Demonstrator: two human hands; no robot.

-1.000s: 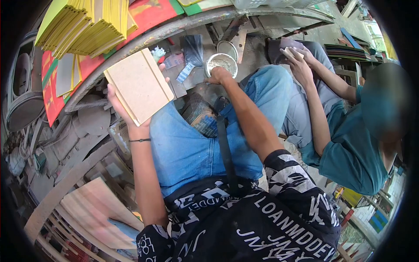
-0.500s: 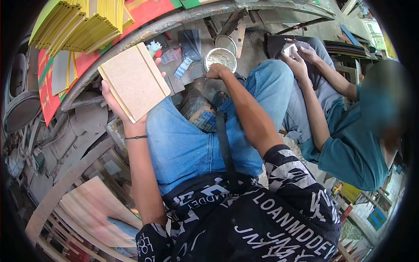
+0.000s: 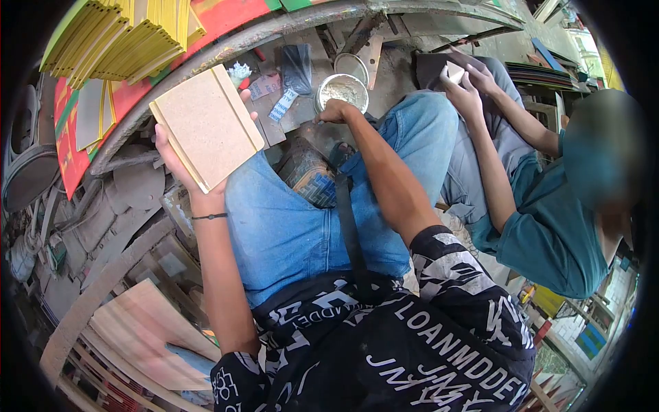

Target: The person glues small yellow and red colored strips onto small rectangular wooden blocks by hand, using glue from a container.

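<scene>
A square tan board (image 3: 206, 127) with raised strips along two opposite edges lies across my left hand (image 3: 177, 161), whose thumb and fingers hold it at its sides. My right hand (image 3: 336, 112) is at the near rim of a white tub (image 3: 343, 93) holding a pale, whitish paste. Its fingers are bent together, and whatever they hold is too small or hidden to make out. Beside the tub lie a round lid (image 3: 352, 67), a dark sheet (image 3: 296, 67) and printed paper scraps (image 3: 283, 104).
Many yellow-edged boards (image 3: 123, 41) are stacked on a red and green surface (image 3: 67, 165) at upper left. A co-worker (image 3: 549, 213) sits close on the right, holding a small pale block (image 3: 454, 73). A curved wooden bar (image 3: 254, 34) runs across the top.
The whole view has shifted slightly, moving things a little to the left. My left hand still holds the board, and my right hand remains at the tub. The co-worker's hands have moved slightly.
</scene>
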